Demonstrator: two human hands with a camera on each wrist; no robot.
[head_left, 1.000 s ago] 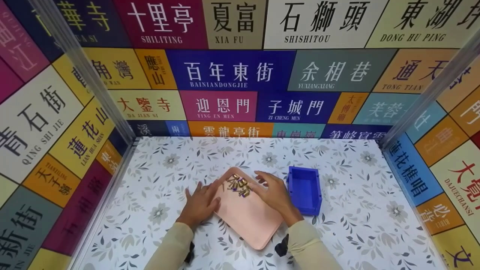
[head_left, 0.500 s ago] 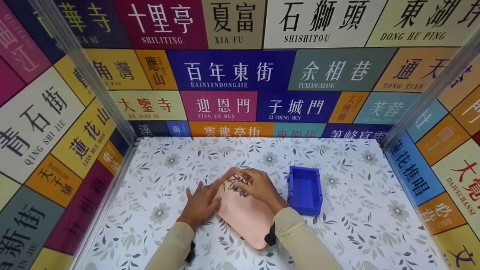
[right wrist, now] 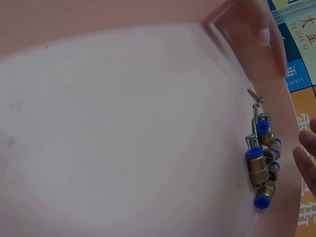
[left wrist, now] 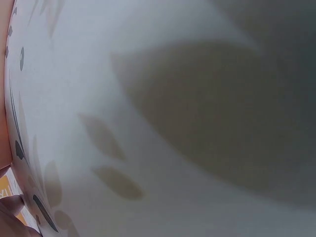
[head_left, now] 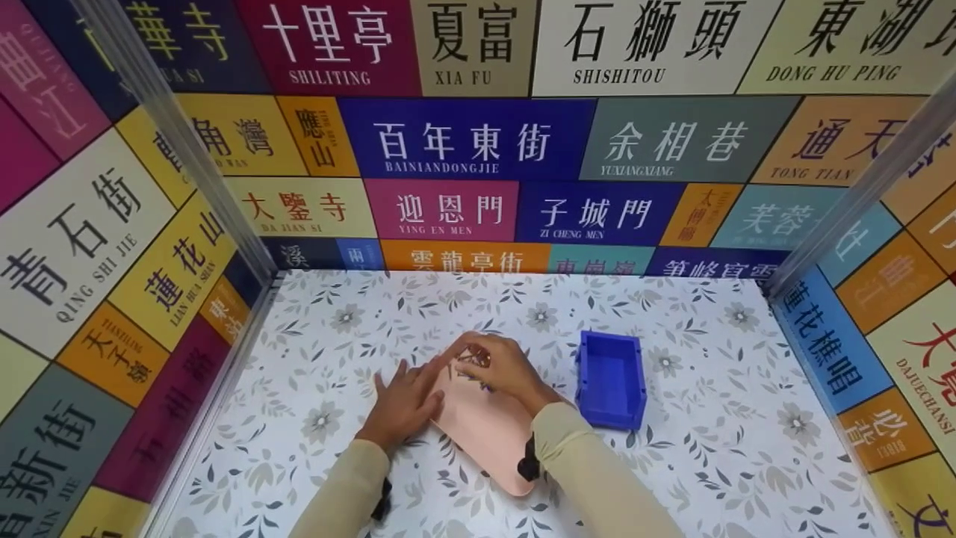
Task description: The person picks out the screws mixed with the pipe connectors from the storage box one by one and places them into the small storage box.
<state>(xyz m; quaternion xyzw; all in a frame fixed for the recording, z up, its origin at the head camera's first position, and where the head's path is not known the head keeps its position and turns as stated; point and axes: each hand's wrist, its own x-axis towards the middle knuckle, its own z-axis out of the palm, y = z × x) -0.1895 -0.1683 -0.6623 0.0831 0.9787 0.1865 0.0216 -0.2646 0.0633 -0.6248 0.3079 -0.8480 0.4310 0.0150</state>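
Observation:
A pink tray [head_left: 485, 441] lies slanted on the table, with a small pile of brass push-in fittings [right wrist: 257, 168] with blue rings near its far end. Thin metal screws [right wrist: 255, 118] lie among them. My left hand [head_left: 407, 403] rests on the tray's left edge, fingers spread and fairly straight. Over the pile, my right hand [head_left: 504, 370] reaches down with bent fingers, hiding part of it in the head view. In the right wrist view its fingertips [right wrist: 307, 168] stand apart beside the fittings, nothing seen between them.
A blue open-topped bin [head_left: 612, 381] stands right of the tray. Beneath everything is a white table [head_left: 299, 448] with a leaf and flower print. Panels [head_left: 463, 138] with coloured signs enclose its back and sides.
My right hand has come from the tray's right side leftward over the fittings, its fingers now lower and bent. The left hand, tray and blue bin keep their places.

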